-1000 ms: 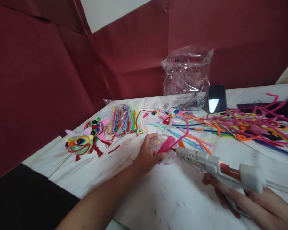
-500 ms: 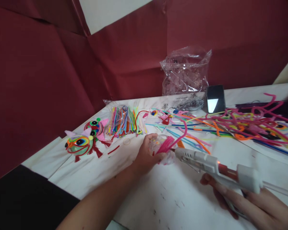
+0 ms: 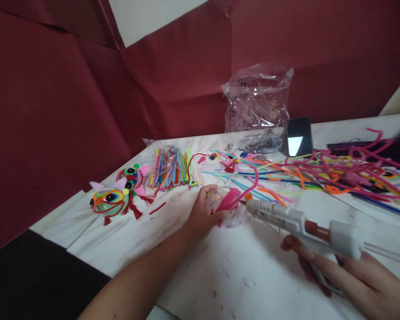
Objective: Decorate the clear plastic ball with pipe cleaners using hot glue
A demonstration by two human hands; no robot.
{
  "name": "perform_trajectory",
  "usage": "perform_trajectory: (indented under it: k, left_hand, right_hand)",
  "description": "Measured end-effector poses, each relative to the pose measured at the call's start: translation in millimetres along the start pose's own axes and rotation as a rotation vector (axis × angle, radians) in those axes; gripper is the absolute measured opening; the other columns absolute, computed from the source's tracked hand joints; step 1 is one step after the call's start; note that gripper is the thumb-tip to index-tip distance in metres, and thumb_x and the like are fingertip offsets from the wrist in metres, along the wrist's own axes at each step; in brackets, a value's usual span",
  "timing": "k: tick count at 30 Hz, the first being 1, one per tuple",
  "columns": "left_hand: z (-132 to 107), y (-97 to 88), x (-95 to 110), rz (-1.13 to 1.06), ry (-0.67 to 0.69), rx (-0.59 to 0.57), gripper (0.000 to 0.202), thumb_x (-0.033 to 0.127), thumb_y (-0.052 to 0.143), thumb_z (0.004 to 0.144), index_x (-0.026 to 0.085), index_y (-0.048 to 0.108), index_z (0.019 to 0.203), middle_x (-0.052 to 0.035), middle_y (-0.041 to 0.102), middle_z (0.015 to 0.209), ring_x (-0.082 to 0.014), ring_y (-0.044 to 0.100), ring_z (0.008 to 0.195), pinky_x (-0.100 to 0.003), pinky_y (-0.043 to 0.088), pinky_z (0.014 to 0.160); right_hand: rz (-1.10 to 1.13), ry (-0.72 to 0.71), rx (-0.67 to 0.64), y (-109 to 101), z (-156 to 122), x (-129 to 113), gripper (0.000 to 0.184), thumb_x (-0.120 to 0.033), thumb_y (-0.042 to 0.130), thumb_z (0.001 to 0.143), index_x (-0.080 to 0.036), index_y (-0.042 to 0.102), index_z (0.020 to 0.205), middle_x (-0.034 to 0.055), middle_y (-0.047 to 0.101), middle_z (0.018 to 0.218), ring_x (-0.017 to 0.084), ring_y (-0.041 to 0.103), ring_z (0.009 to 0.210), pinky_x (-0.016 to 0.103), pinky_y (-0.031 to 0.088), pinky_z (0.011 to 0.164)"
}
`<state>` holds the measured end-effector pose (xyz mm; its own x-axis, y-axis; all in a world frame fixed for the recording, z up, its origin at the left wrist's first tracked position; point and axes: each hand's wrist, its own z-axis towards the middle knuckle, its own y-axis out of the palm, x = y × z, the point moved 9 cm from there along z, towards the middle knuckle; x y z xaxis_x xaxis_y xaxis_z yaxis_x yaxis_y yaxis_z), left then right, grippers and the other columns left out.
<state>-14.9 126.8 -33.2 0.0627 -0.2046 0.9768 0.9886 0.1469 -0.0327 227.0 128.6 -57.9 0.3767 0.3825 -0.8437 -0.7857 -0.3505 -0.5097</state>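
Observation:
My left hand (image 3: 202,214) is closed round a clear ball (image 3: 231,214) wrapped with a pink pipe cleaner (image 3: 235,196), held just above the white table (image 3: 246,271). My right hand (image 3: 350,278) grips a white hot glue gun (image 3: 300,224), fingers curled under its handle. The gun's nozzle points left and touches the pink pipe cleaner on the ball. A clear glue stick (image 3: 386,253) sticks out of the gun's back end.
Two finished pipe-cleaner balls (image 3: 115,198) with eyes lie at the left. A packet of coloured pipe cleaners (image 3: 175,168) and a loose tangle (image 3: 336,171) spread across the back. A clear plastic bag (image 3: 256,104) and a phone (image 3: 298,137) stand by the red wall.
The glue gun has lifted a little and its nozzle has stayed against the ball. The left hand and ball have hardly moved.

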Motion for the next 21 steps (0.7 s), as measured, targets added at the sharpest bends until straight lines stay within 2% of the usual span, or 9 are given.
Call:
perform_trajectory:
  k: [6, 14, 18, 21]
  left_hand:
    - [1.0, -0.8, -2.7, -0.022, 0.009, -0.011, 0.065, 0.031, 0.078, 0.060, 0.022, 0.043, 0.113, -0.0052, 0.057, 0.106, -0.0192, 0.058, 0.090, -0.033, 0.045, 0.081]
    - [0.1, -0.1, 0.0, -0.007, 0.018, -0.023, 0.065, 0.033, 0.078, 0.061, 0.021, 0.042, 0.114, -0.0052, 0.057, 0.103, -0.0196, 0.058, 0.088, -0.033, 0.046, 0.079]
    - [0.4, -1.6, 1.1, 0.005, 0.023, -0.015, 0.067, 0.034, 0.078, 0.060, 0.021, 0.042, 0.114, -0.0052, 0.056, 0.102, -0.0199, 0.058, 0.088, -0.033, 0.045, 0.079]
    - [0.7, -1.6, 2.4, 0.023, 0.028, -0.017, 0.068, 0.037, 0.078, 0.059, 0.020, 0.042, 0.114, -0.0060, 0.056, 0.104, -0.0209, 0.057, 0.091, -0.034, 0.045, 0.081]
  right_hand:
    - [0.024, 0.018, -0.055, 5.5, -1.2, 4.1, 0.045, -0.058, 0.041, 0.085, -0.024, 0.069, 0.094, 0.0003, 0.060, 0.059, 0.015, 0.055, 0.048, 0.022, 0.049, 0.045]
    - [-0.005, -0.012, -0.024, 2.2, 1.3, -5.4, 0.048, -0.060, 0.041, 0.083, -0.023, 0.071, 0.088, 0.0011, 0.058, 0.056, 0.015, 0.055, 0.047, 0.023, 0.049, 0.044]
    - [0.007, -0.009, 0.015, -1.4, 2.1, -10.1, 0.045, -0.060, 0.044, 0.082, -0.022, 0.069, 0.079, 0.0012, 0.057, 0.055, 0.016, 0.055, 0.048, 0.024, 0.050, 0.045]
    - [0.026, 0.013, -0.038, 2.8, 2.8, -12.5, 0.046, -0.058, 0.043, 0.083, -0.021, 0.070, 0.086, 0.0016, 0.060, 0.058, 0.016, 0.056, 0.048, 0.025, 0.050, 0.045]
